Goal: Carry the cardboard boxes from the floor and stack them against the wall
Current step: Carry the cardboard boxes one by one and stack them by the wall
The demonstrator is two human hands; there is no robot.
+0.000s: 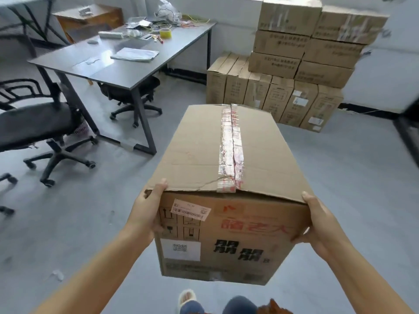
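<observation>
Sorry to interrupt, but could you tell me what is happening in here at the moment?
A person is carrying a taped cardboard box clear of the floor, the left hand gripping its near left corner and the right hand its near right corner. Ahead, a stack of cardboard boxes already stands against the wall, right of a grey desk with two office chairs. The carried box has not yet been set down.

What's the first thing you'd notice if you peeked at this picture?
A big taped cardboard box fills the middle, gripped at its near corners by the left hand and the right hand. Behind it, a stack of boxes stands against the wall, with a grey desk to the left.
</observation>
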